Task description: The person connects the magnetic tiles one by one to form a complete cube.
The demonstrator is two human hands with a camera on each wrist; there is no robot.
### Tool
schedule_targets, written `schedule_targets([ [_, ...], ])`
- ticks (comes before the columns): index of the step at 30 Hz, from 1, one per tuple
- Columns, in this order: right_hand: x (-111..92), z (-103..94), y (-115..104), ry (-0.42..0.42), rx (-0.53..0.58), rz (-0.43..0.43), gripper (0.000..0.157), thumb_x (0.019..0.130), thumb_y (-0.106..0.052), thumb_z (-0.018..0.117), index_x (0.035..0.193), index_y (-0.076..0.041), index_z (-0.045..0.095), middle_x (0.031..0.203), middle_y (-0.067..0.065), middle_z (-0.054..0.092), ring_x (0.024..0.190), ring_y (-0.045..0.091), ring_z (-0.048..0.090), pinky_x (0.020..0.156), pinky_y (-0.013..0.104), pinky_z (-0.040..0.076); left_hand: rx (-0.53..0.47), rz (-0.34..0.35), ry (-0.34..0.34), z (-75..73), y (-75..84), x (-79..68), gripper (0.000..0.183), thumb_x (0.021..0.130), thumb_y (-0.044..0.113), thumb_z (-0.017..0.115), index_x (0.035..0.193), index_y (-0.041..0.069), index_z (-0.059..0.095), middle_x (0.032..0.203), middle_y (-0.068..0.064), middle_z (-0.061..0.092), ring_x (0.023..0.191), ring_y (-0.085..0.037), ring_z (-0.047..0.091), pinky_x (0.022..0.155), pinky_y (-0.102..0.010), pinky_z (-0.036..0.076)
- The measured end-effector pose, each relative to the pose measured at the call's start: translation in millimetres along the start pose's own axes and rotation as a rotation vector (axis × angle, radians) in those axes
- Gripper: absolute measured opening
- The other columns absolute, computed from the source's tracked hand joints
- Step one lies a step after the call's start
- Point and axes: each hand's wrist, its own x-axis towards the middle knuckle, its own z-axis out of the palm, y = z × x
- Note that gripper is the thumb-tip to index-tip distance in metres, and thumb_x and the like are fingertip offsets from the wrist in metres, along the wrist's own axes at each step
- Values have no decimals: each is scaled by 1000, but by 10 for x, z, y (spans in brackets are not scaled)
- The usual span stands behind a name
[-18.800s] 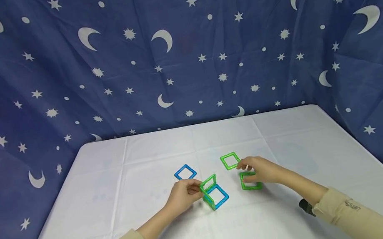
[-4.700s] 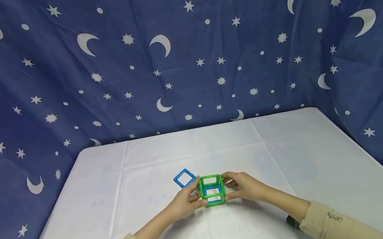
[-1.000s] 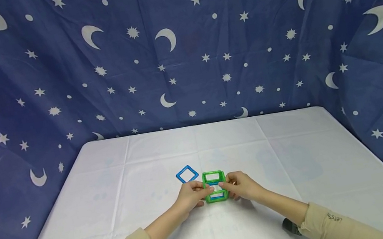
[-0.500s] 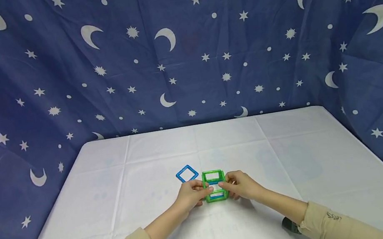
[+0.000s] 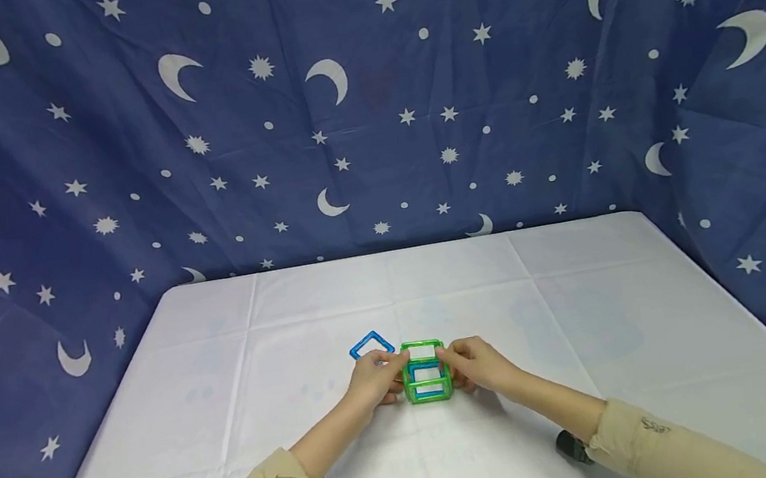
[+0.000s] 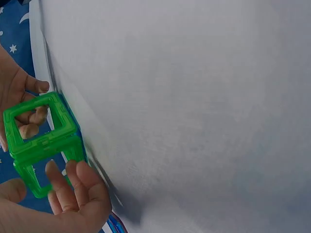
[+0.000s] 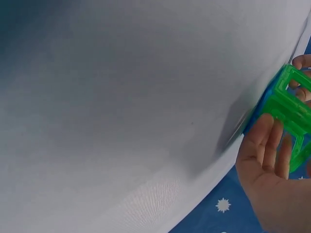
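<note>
Green square magnetic tiles stand upright on a blue tile as a small magnetic tile box [image 5: 427, 384] in the head view, its top uncovered. My left hand [image 5: 374, 377] holds its left side, thumb near the far corner and fingers low along the side. On the opposite side my right hand [image 5: 480, 363] grips it likewise, thumb at the far right corner. The left wrist view shows the green frames [image 6: 44, 142] between both hands. In the right wrist view, fingertips of the right hand [image 7: 269, 160] rest against a green side; the box is partly cut off there.
A loose blue square tile [image 5: 371, 334] lies just behind my left hand, which covers part of it. White cloth covers the table [image 5: 281, 357], and a blue curtain [image 5: 376, 105] with moons and stars hangs behind its far edge.
The loose green tiles from 18.8 seconds ago now form part of the box. Within the last half second, both thumbs have moved from the box's middle to its far corners.
</note>
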Motion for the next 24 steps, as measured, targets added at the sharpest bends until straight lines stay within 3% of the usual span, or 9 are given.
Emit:
schedule_targets([
  [3,30,3,-5,56,68,28,29,97,-25,52,92,4,53,68,6,59,59,13,58,55,26,53,-25,25,14,2,-6,42,40,92,28,61,119,1,51,72,-1,63,59,-9,57,49,-20,47],
  [7,82,7,-11,100,105,8,23,96,-16,55,105,4,50,64,6,58,57,11,56,57,26,54,-37,80,-7,22,-18,83,43,93,22,59,129,0,51,76,-4,65,57,-8,53,48,-19,43],
  [15,127,19,-25,116,89,-73,22,95,-9,55,106,9,57,67,16,66,56,9,57,60,28,56,-42,167,-10,32,-35,92,39,92,16,61,124,-5,55,85,-13,67,63,-9,55,51,-21,47],
  [19,121,3,-44,100,112,-77,23,96,-9,52,107,11,56,67,15,67,55,8,57,57,26,55,4,194,-4,9,-51,78,43,91,24,63,124,-3,57,91,-11,64,64,-12,53,54,-23,47],
  [22,115,-35,-45,105,82,-74,24,97,-11,51,110,10,54,67,11,64,56,12,57,59,30,56,112,210,-47,-56,-66,67,57,88,35,65,132,1,51,111,-13,60,83,-21,59,68,-32,53],
  [24,102,-85,-34,108,35,-75,21,97,-11,50,108,7,52,70,13,62,58,18,58,59,32,55,186,237,-133,-134,-88,63,71,85,34,70,141,3,40,130,-18,52,106,-31,58,84,-42,53],
])
